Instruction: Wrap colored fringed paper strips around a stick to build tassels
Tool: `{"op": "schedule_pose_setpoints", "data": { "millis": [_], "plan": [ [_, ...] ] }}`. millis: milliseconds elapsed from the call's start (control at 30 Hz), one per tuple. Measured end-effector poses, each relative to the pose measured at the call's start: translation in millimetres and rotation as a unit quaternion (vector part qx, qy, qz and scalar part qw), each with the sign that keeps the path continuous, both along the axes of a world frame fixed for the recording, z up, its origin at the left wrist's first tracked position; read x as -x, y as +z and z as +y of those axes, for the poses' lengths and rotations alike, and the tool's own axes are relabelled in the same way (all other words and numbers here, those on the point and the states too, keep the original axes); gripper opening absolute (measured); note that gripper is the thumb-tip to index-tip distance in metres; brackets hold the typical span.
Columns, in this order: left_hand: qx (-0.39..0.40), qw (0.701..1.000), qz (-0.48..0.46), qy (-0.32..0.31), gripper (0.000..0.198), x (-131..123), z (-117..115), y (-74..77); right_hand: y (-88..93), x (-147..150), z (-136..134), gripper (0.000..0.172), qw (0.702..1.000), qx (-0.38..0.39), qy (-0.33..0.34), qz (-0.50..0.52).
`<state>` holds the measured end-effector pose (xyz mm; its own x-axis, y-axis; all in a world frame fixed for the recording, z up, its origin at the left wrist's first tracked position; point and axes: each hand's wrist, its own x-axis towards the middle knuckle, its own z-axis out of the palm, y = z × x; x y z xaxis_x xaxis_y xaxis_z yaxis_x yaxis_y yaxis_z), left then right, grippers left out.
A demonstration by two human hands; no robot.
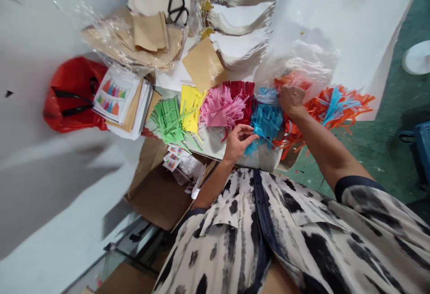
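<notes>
My left hand [238,142] is closed in a pinch at the edge of a bunch of blue fringed tissue paper [268,121], with a bit of blue at its fingertips. My right hand [291,98] is closed in among orange fringed tissue paper [317,108]; its fingertips are hidden. Blue strips [337,104] lie over the orange bunch at the right. To the left of the blue lie bunches of dark red [247,95], pink [223,106], yellow [191,110] and green [168,117] fringed paper in a row along the table edge.
Stacks of white sheets [240,45], a brown paper piece [204,63] and black-handled scissors [178,8] are behind. Clear plastic [312,61] lies behind the orange paper. Printed cards [117,90] and a red bag [72,97] are left. An open carton [157,195] stands below the table edge.
</notes>
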<state>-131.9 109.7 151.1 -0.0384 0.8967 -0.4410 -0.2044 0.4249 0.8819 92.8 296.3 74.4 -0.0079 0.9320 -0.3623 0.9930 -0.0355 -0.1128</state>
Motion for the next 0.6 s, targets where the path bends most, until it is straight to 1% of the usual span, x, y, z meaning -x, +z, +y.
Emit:
{"op": "schedule_pose_setpoints", "data": {
  "millis": [33,100,167,200,233,267,300,333,367,400,433,467,500,600],
  "plan": [
    [0.01,1.0,-0.013,0.008,0.054,1,0,-0.4,5.0,1,-1,0.047,1.0,-0.008,-0.018,-0.014],
    [0.033,0.998,-0.043,0.017,0.056,3,1,-0.8,17.7,4,-7,0.042,0.999,-0.028,-0.038,-0.003],
    [0.053,0.996,-0.075,0.022,0.056,5,0,-1.1,33.3,8,-18,0.036,0.995,-0.073,-0.038,0.063],
    [0.06,0.994,-0.087,0.027,0.054,5,0,-1.3,42.0,10,-27,0.033,0.987,-0.101,-0.044,0.117],
    [0.064,0.993,-0.096,0.034,0.052,5,1,-1.6,51.2,13,-38,0.03,0.973,-0.124,-0.056,0.186],
    [0.064,0.992,-0.101,0.044,0.051,5,1,-1.9,60.8,16,-50,0.026,0.95,-0.141,-0.077,0.266],
    [0.06,0.992,-0.1,0.052,0.05,4,1,-2.2,70.5,20,-63,0.024,0.919,-0.137,-0.101,0.357],
    [0.054,0.992,-0.094,0.059,0.05,3,2,-2.2,80.1,24,-77,0.023,0.879,-0.114,-0.127,0.445],
    [0.045,0.994,-0.081,0.065,0.05,1,3,-1.9,89.1,29,-90,0.025,0.839,-0.074,-0.145,0.52],
    [0.034,0.995,-0.064,0.068,0.05,-1,4,-1.0,97.2,34,-103,0.03,0.805,-0.026,-0.154,0.573],
    [0.023,0.996,-0.044,0.07,0.05,-3,4,0.4,104.0,38,-114,0.035,0.779,0.011,-0.165,0.605],
    [0.01,0.997,-0.024,0.068,0.05,-5,5,2.3,109.2,42,-123,0.04,0.761,0.036,-0.175,0.624],
    [-0.002,0.998,-0.008,0.065,0.049,-7,5,4.7,112.9,45,-130,0.043,0.75,0.051,-0.184,0.633],
    [-0.027,0.998,0.017,0.049,0.044,-11,5,12.5,115.9,49,-141,0.047,0.739,0.062,-0.205,0.639]
  ]
}}
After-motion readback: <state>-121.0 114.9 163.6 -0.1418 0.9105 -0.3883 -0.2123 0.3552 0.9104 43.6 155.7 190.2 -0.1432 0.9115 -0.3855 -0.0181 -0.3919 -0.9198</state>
